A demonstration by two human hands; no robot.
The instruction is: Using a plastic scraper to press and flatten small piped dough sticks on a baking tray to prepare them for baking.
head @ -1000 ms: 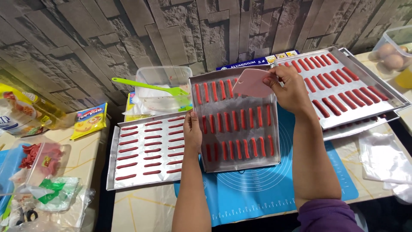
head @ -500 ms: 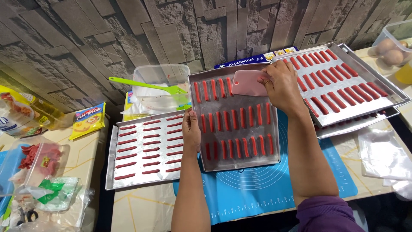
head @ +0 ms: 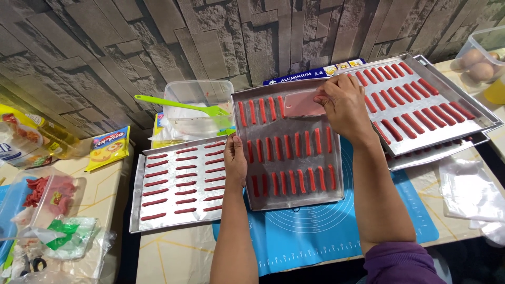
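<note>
Pink scraper, a flat rounded card, sits at the far edge of the middle baking tray, gripped by the right hand whose fingers close over its right end while it lies across the top row of red dough strips. That tray is metal, tilted a little, and rests on a blue silicone mat spread over the surface; its strips run in three rows, upright and evenly spaced. The left hand clamps the tray's left rim, thumb on top, just where it meets a second tray to the left, which carries thinner red strips lined in two columns. To the right, touching the middle tray's corner, a third tray holds slanted red strips and is stacked on another tray beneath. Behind the trays stands a clear plastic tub with a green spatula laid across it. A yellow packet lies near the left edge, and a clear box of eggs is at the far right, well apart from both hands
</note>
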